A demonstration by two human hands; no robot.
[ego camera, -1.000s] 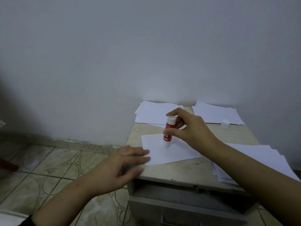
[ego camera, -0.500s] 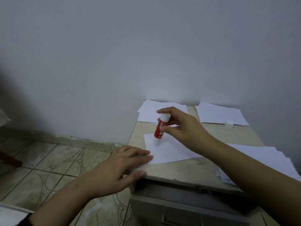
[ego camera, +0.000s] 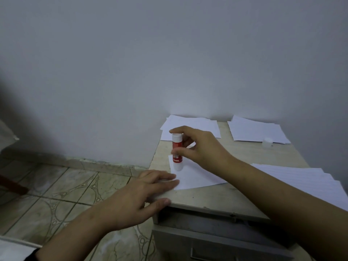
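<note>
In the head view, a small beige worktop (ego camera: 216, 196) stood against a pale wall, with patterned floor tiles (ego camera: 56, 185) off at 9 o'clock and a grey drawer (ego camera: 216, 240) standing ajar below its front edge. Loose white paper ringed the working spot: one pile (ego camera: 190, 127) lay at 12 o'clock against the wall, a second pile (ego camera: 254, 130) at 1 o'clock, and a third, fanned stack (ego camera: 305, 181) at 3 o'clock, partly covered by the right forearm. A small translucent cap (ego camera: 267, 143) sat at 2 o'clock, touching the near edge of the second pile and well apart from both hands. Nothing stood between the hands and the single sheet (ego camera: 195, 178) in the middle of the worktop. The right grip (ego camera: 205, 147) pinched a red glue stick (ego camera: 177, 151) between thumb and curled fingers, the forefinger arched over its white top. The stick stood nearly upright, its pale lower end down on the sheet's far left corner, at about 9 o'clock of the palm. The left grip (ego camera: 137, 196) lay flat and uncurled, at 7 o'clock of the stick, its straight fingers pressing the sheet's near left corner, its thumb against the front edge of the worktop.
</note>
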